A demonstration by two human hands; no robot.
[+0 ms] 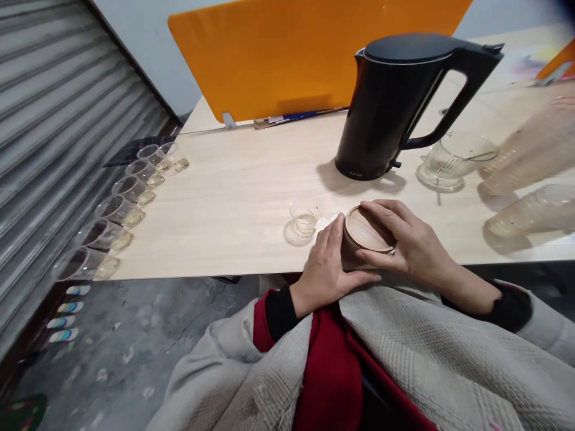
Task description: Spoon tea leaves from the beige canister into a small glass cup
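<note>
Just right of the frame's centre, the left hand (330,263) clasps a round container (350,256); the right hand (411,242) grips its wooden lid (366,230). Lid handling seems the present step; lifting needs steady support.

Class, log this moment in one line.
Left hand: holding round brown container; right hand: gripping pale round wooden lid; beyond: black kettle

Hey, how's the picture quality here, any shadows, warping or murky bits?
In the head view, soft shadows flank the base of the kettle; the stacked cups at the right edge look stretched, like wide-angle distortion; a dark blur covers the top right corner; the clear cup by the left hand blends into the pale table.
</note>
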